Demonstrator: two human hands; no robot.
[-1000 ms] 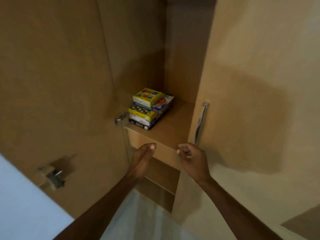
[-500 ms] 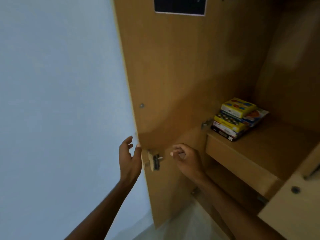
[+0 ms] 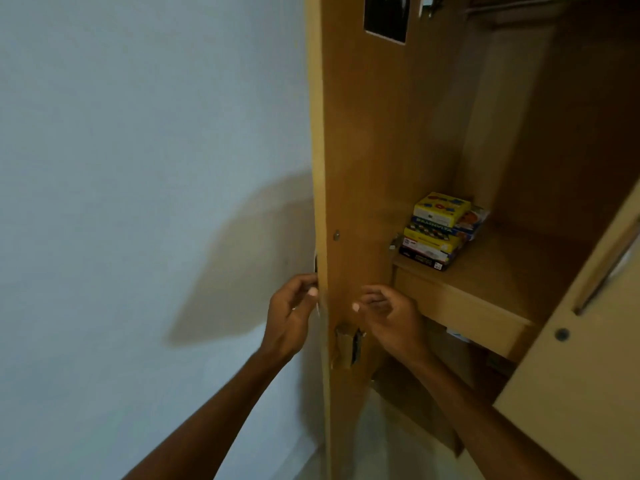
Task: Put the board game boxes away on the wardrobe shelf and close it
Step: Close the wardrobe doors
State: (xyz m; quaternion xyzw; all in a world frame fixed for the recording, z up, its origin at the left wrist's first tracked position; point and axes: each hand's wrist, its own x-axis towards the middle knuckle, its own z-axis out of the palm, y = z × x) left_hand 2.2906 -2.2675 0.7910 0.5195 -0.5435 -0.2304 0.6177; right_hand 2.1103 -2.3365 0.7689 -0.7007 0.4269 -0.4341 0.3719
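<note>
A stack of several colourful board game boxes (image 3: pixel 440 230) lies on the wooden wardrobe shelf (image 3: pixel 491 275), at its left end. The left wardrobe door (image 3: pixel 360 150) stands open, nearly edge-on to me. My left hand (image 3: pixel 291 317) curls around that door's outer edge, thumb on the near side and fingers behind it. My right hand (image 3: pixel 388 313) hovers in front of the door's inner face, just above a lock fitting (image 3: pixel 348 346), with its fingers loosely bent and nothing in them. The right wardrobe door (image 3: pixel 588 375) is also open.
A pale blue wall (image 3: pixel 138 168) fills the left, close behind the open left door. The right door carries a long metal handle (image 3: pixel 602 271). A dark sticker (image 3: pixel 386 15) is high on the left door. Below the shelf is a lower compartment.
The left door has swung further toward me and now looks narrower. My left hand has closed around its edge. My right hand has risen slightly and moved next to the door's inner face.
</note>
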